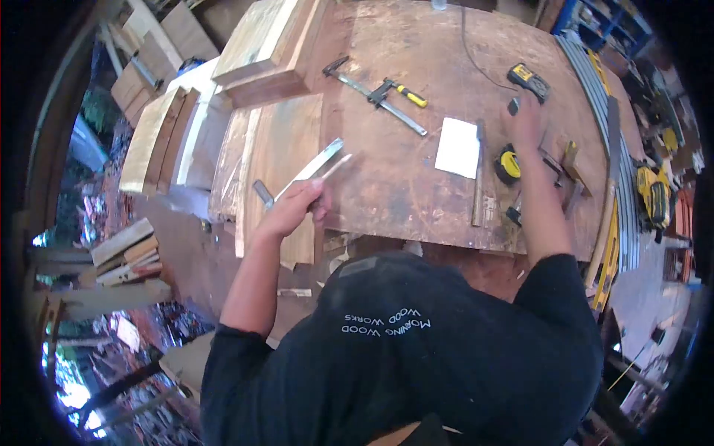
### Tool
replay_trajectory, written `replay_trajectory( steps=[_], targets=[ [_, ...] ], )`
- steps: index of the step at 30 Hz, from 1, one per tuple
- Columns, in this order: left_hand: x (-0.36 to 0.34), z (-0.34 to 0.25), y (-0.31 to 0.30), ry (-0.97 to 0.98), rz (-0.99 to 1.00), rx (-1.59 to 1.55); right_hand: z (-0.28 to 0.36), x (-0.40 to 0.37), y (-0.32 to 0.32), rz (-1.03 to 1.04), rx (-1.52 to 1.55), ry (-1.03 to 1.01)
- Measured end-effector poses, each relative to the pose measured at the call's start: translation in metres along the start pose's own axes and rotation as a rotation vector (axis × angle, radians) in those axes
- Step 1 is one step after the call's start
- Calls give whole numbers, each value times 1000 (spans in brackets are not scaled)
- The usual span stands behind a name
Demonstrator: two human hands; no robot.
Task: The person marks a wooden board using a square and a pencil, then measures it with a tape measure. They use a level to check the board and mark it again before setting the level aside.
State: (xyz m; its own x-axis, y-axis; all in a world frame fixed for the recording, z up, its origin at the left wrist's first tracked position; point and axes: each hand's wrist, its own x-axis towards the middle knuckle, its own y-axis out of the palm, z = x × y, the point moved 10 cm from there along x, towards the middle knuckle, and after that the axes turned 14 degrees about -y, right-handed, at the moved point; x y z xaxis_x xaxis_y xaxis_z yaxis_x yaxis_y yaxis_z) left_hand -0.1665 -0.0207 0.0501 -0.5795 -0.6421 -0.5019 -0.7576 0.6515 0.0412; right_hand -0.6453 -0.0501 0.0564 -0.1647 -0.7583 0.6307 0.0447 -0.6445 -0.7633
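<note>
My left hand [299, 207] is closed in a pinch around a thin pale stick like a pencil [338, 166], over the wooden board on the left. Right beside those fingers, a square with a bright metal blade [316, 162] and a short dark stock [262, 193] lies slanted on the board [286, 141]. My right hand [525, 123] reaches far across the bench, its fingers closed at a small dark object [513, 106] whose kind I cannot make out. Just beyond it sits a yellow-and-black device [529, 82]. A yellow tape measure [508, 164] lies beside my right forearm.
A bar clamp [379, 97] with a yellow handle and a white sheet [457, 148] lie on the workbench [401, 201]. Thick timber blocks [260, 44] stand at the back left. Long metal lengths [595, 97] line the right edge, near a yellow power tool [654, 195].
</note>
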Motion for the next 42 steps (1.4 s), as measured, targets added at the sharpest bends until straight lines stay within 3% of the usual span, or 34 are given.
replay_trajectory(
  steps=[1,3,4,6,7,8,9,10,11,13,15,17,19,20,21,25,29,31,34,36,38,42],
  targets=[
    [4,12,2,-71,-38,89,32,-4,14,-60,207,-126],
    [7,32,8,-191,-109,238,153,-19,3,310,581,-230],
    [8,40,14,-235,-138,301,202,-40,-1,208,848,-348],
    [12,60,28,-285,-126,255,305,-69,-47,198,750,-776],
    [10,71,34,-323,-91,222,323,-79,-44,211,767,-785],
    [5,78,33,-334,-98,206,348,-102,-28,365,761,-882],
    [0,76,41,-289,-7,194,367,-126,-13,520,749,-977],
    [-6,75,47,-240,82,179,374,-136,-6,536,758,-988],
    [-11,85,33,-244,77,161,373,-139,4,565,848,-902],
    [-28,70,-20,46,-172,500,374,-148,17,608,935,-811],
    [-54,60,-94,1,-561,646,358,-158,48,752,868,-466],
    [-58,71,-150,304,-727,1092,362,-172,46,683,942,-349],
    [-48,89,-181,403,-632,1217,376,-200,33,591,975,-192],
    [-45,94,-182,486,-581,1358,375,-216,39,639,1041,34],
    [-49,86,-178,468,-517,1310,374,-236,42,671,1101,268],
    [-49,113,-164,422,-305,1296,412,-302,25,638,1116,506],
    [-106,158,-122,483,-232,1196,461,-347,8,718,1057,608],
    [-123,166,-101,508,-201,1147,497,-343,0,648,1276,667],
    [-134,168,-87,575,-192,1081,513,-362,19,693,1326,794],
    [-136,159,-89,716,-211,1049,519,-365,22,631,1271,828],
    [-133,157,-90,731,-194,1081,521,-370,28,420,1402,981],
    [-126,156,-87,765,-185,1118,514,-374,39,418,1323,1003]
  ],
)
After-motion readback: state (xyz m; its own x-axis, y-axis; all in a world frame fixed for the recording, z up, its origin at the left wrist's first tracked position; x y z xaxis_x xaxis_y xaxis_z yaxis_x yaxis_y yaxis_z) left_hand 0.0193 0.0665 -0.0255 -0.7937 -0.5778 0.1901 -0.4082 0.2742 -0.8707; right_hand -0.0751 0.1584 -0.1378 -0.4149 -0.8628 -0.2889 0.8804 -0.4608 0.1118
